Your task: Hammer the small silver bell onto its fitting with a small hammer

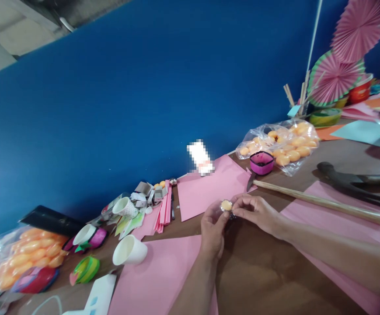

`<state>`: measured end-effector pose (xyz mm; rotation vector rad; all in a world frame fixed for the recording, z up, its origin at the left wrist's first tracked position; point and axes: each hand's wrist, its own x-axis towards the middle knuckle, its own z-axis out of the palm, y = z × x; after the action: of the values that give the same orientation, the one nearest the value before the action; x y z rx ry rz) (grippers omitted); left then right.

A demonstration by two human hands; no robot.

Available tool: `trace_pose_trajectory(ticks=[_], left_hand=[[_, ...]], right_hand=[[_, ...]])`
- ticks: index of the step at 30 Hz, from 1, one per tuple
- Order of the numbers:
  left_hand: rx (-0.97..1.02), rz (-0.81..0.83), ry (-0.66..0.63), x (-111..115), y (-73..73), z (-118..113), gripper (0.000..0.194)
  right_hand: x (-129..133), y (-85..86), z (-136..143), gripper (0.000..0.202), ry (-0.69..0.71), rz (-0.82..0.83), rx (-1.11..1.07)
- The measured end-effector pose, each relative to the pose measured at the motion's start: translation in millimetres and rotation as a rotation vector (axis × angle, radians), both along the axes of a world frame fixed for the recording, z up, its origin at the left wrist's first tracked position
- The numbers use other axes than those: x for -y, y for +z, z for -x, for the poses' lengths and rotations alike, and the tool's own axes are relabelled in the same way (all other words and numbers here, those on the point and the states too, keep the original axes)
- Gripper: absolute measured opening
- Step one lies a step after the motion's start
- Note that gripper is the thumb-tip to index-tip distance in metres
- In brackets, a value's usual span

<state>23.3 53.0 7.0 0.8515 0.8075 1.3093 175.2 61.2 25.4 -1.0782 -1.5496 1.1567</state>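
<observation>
One left hand: pinching a metal cap.
Right hand: fingers drawn together at its edge; can't tell whether gripping.
Cap: above the brown surface.
White patch: too blurred to read.

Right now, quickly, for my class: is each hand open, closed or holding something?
Left hand: closed, holding a small round silver-rimmed piece.
Right hand: curled at that piece's edge; whether it is closed on anything cannot be told.
</observation>
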Motion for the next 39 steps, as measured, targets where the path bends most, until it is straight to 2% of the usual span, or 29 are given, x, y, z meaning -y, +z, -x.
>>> trace_pose_trajectory(ticks=[18,26,39], left_hand=[[-0.046,0.007,-0.001,0.3,0.2,0.0,0.041],[-0.114,0.0,0.003,-0.4,-1.5,0.3,0.048],[-0.208,-0.04,0.02,0.3,-1.5,0.5,0.045]], right_hand=[[-0.1,-0.1,-0.3,0.017,-0.007,-0.024,0.005],[-1.5,-1.2,-1.0,0.021,-0.004,0.038,0.002],[-3.4,-6.5,-1.6,0.019,-0.013,0.152,-0.117]])
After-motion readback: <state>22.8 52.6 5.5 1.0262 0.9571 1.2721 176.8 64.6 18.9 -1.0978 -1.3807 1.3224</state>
